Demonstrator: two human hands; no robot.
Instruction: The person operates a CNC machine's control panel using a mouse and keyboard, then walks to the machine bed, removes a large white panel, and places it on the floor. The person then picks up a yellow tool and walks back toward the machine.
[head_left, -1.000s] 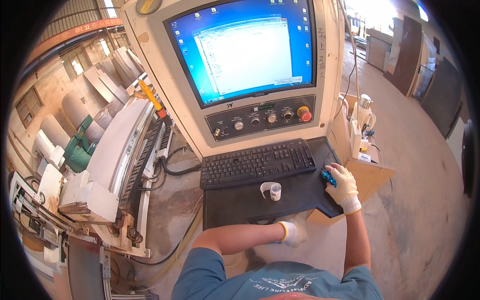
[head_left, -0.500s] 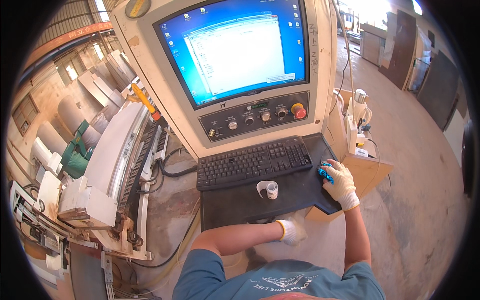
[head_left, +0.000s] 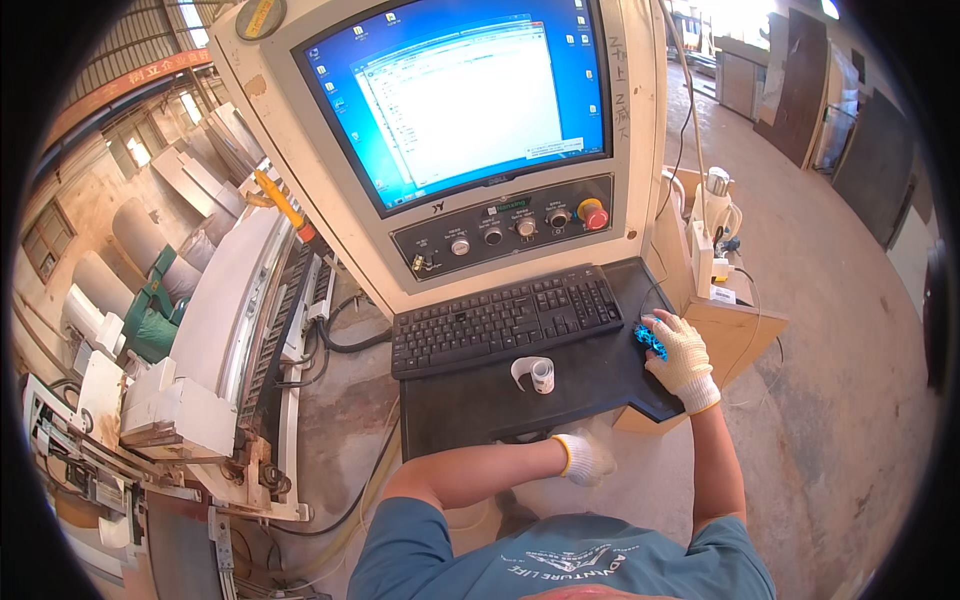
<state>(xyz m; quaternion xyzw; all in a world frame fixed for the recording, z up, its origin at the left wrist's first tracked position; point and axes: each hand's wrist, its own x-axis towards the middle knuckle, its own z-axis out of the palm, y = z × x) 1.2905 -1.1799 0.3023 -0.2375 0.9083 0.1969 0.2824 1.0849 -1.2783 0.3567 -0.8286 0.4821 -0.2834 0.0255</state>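
My right hand (head_left: 683, 364), in a cream knitted glove, rests over a blue-and-black patterned mouse (head_left: 650, 341) at the right end of a black tray (head_left: 455, 420). Its fingers curve down around the mouse. In front of the tray's near edge is my left hand (head_left: 587, 458), also gloved, with the forearm bent across my body; its fingers are too blurred to make out. A black keyboard (head_left: 510, 318) lies along the back of the tray. Between it and the near edge stands a small white paper roll (head_left: 543, 376), its loose end curling left.
Behind the tray rises a beige console with a lit screen (head_left: 460, 110), a row of knobs and a red stop button (head_left: 593, 214). A long machine bed (head_left: 225, 290) runs along the left. On the right, a wooden box (head_left: 730, 340) carries cables; boards lean farther back.
The view has shifted slightly, so the console sits a little higher and farther left. My right hand stays on the mouse, and my left hand holds nearly the same place.
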